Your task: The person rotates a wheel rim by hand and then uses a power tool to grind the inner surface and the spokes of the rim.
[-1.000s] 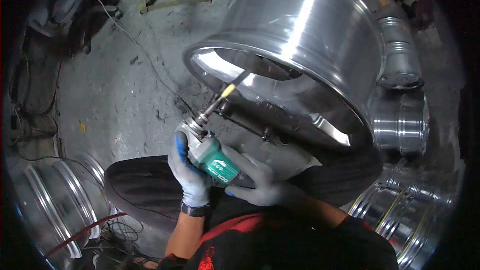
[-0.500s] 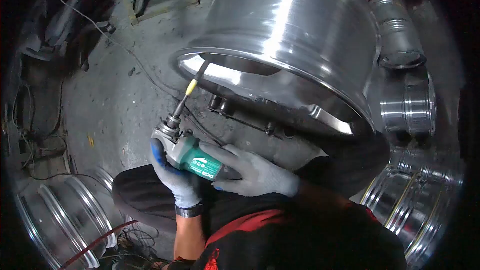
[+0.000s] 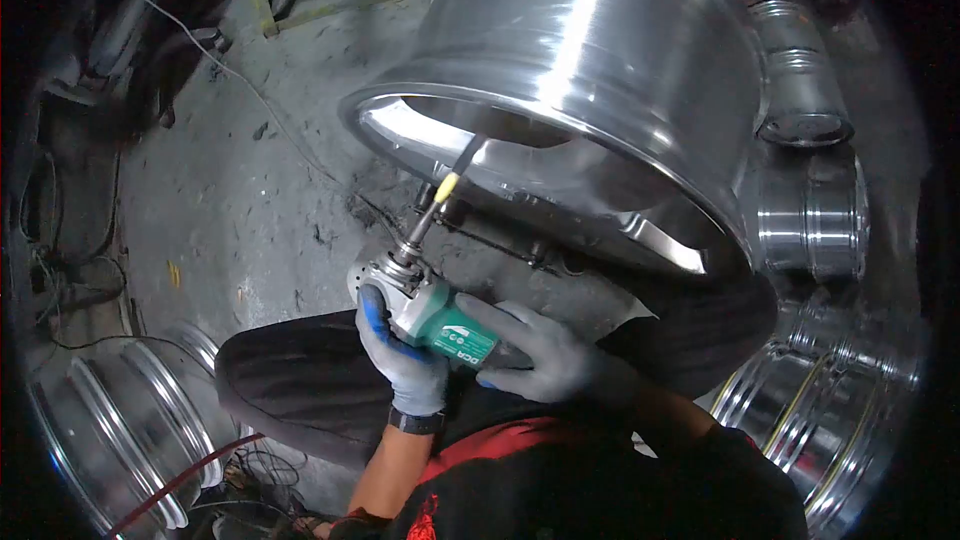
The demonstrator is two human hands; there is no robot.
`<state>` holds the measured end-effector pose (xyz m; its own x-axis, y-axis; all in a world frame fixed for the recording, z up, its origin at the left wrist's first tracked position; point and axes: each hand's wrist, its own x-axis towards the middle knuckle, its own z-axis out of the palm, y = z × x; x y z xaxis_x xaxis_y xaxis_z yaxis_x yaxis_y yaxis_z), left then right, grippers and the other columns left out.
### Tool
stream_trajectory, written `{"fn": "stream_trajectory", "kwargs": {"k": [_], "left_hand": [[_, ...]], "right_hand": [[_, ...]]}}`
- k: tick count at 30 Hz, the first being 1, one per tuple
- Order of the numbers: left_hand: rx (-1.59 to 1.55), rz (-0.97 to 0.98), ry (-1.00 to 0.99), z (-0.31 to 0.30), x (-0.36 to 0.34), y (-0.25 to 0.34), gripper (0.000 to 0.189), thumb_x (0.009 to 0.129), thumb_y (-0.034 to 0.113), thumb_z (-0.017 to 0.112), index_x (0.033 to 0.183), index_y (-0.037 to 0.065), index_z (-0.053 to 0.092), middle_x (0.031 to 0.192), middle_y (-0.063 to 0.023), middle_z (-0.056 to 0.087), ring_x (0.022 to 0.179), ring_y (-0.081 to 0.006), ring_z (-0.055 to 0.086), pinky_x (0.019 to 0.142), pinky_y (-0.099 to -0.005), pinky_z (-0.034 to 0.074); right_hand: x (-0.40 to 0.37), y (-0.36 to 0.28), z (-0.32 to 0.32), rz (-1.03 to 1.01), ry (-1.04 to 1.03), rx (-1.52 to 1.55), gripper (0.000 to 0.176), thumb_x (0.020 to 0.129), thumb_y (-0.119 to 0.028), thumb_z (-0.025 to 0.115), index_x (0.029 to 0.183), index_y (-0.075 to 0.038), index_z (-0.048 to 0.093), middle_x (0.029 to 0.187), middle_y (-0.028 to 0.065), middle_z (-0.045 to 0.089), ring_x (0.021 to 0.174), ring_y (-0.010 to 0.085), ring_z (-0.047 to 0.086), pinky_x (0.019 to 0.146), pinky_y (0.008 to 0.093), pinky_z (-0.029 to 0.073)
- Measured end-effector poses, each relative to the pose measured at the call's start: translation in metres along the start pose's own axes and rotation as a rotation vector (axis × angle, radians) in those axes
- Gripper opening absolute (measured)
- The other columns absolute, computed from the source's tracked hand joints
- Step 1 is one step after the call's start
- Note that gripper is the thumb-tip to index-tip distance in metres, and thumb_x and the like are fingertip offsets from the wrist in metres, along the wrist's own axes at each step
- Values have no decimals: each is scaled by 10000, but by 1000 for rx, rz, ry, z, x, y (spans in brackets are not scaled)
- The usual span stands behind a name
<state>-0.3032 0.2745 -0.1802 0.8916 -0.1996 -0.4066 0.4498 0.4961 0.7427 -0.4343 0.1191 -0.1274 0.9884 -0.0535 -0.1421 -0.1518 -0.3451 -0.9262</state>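
Note:
A green angle grinder (image 3: 458,332) with a silver gear head is held in both gloved hands. My left hand (image 3: 402,358) wraps around its head end, the thumb along the side. My right hand (image 3: 545,352) grips the rear of the green body. From the head a long spindle (image 3: 425,223) with a yellow band points up and away, its dark tip overlapping the inner face of a large shiny metal wheel rim (image 3: 585,50). The rim lies on its side in front of me, its open face tilted toward me. The grinder's rear end is hidden under my right hand.
More metal rims (image 3: 812,210) stand along the right side, and others (image 3: 135,420) lie at lower left. Under the big rim runs a dark frame (image 3: 490,240). A metal stand (image 3: 325,10) is at the back, and a thin cable (image 3: 240,80) crosses the concrete floor.
Both hands and the grinder have moved to the right and slightly down. The spindle tip has shifted right along the rim's inner face, away from its left edge.

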Motion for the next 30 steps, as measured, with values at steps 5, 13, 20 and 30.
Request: {"fn": "stream_trajectory", "kwargs": {"k": [5, 13, 20, 30], "left_hand": [[-98, -93, -76, 2, 1, 9, 580, 1128, 554, 486, 1432, 73, 598, 1237, -127, 728, 1106, -303, 737, 997, -499, 594], [84, -79, -38, 4, -14, -16, 453, 1146, 454, 521, 1379, 82, 629, 1221, -95, 723, 1103, -257, 734, 987, -454, 604], [101, -70, 20, -4, -23, -7, 559, 944, 7, 742, 1479, -42, 586, 1417, -247, 638, 1291, -401, 638, 1101, -489, 507], [693, 327, -194, 12, -29, -9, 379, 977, -19, 680, 1353, -27, 632, 1241, -217, 704, 1116, -400, 690, 981, -472, 543]], "right_hand": [[8, 1, -4, -7, -48, -67, 939, 932, -265, 826, 1728, -172, 336, 1310, 229, 615, 1130, 452, 709, 941, 520, 597], [-8, -4, -31, 53, -92, -105, 784, 923, -327, 832, 1616, -151, 511, 1242, 224, 659, 1029, 424, 728, 872, 493, 594], [-7, -1, -41, 300, -329, -151, 551, 950, -403, 810, 1403, -131, 654, 1371, 226, 666, 1013, 429, 739, 880, 549, 580], [-22, 14, -56, -111, -110, -309, 840, 944, -432, 829, 1640, -143, 458, 1534, 224, 572, 1309, 439, 647, 1051, 507, 562]]}}
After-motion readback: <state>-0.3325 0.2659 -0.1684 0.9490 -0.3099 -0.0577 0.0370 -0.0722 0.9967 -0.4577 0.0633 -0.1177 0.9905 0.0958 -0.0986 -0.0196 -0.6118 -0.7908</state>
